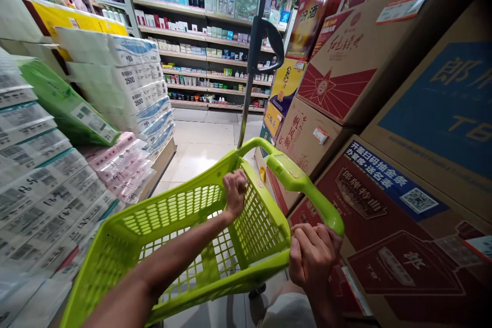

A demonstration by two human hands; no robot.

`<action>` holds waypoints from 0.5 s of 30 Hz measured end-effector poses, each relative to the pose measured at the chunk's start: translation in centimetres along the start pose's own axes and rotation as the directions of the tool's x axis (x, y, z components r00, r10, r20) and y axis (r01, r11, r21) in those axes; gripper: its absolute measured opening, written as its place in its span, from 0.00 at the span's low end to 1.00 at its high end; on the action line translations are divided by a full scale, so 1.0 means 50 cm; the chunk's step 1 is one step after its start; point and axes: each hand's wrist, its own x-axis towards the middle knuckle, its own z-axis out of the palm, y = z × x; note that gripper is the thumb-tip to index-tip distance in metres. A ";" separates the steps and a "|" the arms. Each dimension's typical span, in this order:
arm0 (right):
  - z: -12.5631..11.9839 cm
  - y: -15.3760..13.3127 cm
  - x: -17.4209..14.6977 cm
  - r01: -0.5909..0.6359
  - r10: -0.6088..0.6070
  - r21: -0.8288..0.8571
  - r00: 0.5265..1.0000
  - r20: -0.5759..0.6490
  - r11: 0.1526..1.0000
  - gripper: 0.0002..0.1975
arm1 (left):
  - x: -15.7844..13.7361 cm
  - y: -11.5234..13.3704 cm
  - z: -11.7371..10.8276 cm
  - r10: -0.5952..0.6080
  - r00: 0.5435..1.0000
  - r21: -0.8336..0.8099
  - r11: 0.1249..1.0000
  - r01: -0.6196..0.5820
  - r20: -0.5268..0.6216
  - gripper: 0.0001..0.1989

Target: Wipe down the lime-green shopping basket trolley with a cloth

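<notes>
Green basket spreading left of right hand gripping its handle, left hand curling at far end, hold unclear

White paper packs rise in a stack from the edge of a low base; a green pack leans beside them, near pink packs. Small boxes line the shelving's front edges. A price tag marks the upper edge of a star-printed carton.

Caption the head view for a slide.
Right hand gripping a cart by its handle, left hand near the rim, paper packs and boxes alongside.
</notes>
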 end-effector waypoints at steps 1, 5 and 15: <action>-0.001 0.002 0.000 0.006 -0.006 0.008 1.000 0.012 1.000 0.09 | 0.034 0.007 0.009 -0.085 0.995 0.007 0.996 0.086 -0.052 0.09; -0.005 0.010 0.004 0.028 -0.033 0.073 0.997 0.070 0.997 0.07 | 0.036 0.024 0.028 -0.147 0.987 -0.010 0.989 0.147 -0.067 0.09; -0.006 0.003 0.010 0.029 -0.040 0.131 0.996 0.082 0.991 0.05 | -0.083 -0.009 -0.028 0.167 0.905 -0.090 0.986 -0.143 0.392 0.23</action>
